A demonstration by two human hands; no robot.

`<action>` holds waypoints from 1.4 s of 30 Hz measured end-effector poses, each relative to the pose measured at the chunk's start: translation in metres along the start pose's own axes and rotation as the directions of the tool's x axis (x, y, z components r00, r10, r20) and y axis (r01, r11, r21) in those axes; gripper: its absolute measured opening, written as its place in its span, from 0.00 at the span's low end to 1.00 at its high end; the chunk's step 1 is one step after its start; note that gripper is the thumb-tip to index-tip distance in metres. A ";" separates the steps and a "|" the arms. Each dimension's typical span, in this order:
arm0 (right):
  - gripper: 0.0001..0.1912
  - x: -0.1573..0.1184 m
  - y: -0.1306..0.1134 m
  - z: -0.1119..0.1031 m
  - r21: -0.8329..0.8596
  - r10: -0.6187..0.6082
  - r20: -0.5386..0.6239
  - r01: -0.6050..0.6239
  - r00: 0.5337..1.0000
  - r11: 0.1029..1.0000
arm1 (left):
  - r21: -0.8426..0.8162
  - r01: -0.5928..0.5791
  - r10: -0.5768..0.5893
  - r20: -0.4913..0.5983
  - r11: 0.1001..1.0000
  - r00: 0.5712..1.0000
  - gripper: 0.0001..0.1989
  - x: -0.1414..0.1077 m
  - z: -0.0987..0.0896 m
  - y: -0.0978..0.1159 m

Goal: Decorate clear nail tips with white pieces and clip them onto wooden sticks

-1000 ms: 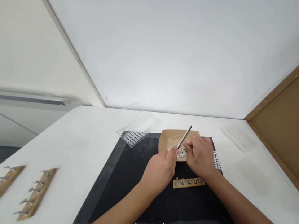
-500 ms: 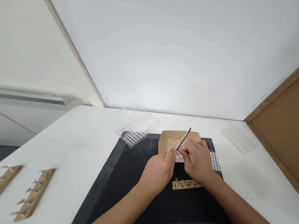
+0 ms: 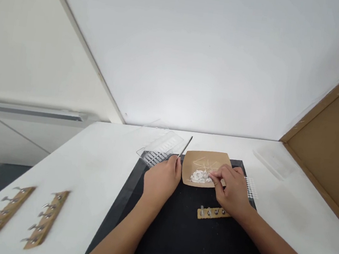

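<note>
- While a wooden strip [image 3: 212, 215] with metal pieces [image 3: 216, 212] lies on the black mat [image 3: 192, 241], the right hand [image 3: 231, 189] reaches beyond it.
- The left hand [image 3: 163, 180] is closed around a slender tool [image 3: 186, 146] slanting upward.
- The right hand's thumb and finger pinch together over white scraps [image 3: 200, 177] in the brown tray [image 3: 187, 161]; whether they grip any, I cannot tell.
- Beyond the left hand sits clear plastic packaging [image 3: 167, 142].

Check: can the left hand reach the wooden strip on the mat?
Likely yes: only black mat shows between the left hand and the wooden strip, though that hand holds a thin tool.
</note>
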State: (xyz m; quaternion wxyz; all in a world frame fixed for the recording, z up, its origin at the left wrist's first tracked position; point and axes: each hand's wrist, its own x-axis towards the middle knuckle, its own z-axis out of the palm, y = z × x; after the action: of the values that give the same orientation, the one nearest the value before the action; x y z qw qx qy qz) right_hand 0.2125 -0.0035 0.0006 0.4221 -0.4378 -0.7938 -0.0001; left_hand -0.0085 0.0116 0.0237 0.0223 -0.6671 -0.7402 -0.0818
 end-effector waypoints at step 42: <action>0.10 -0.005 -0.004 -0.033 -0.203 -0.392 0.095 0.403 0.915 0.892 | -0.958 0.287 0.332 0.275 0.015 0.902 0.19 -0.035 0.014 0.033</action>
State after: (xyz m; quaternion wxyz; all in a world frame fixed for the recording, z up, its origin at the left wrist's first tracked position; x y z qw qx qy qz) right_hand 0.2332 -0.0212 0.0202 0.3422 -0.3097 -0.8722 -0.1623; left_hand 0.0288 -0.0175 0.0080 -0.6147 -0.4981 -0.4377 -0.4272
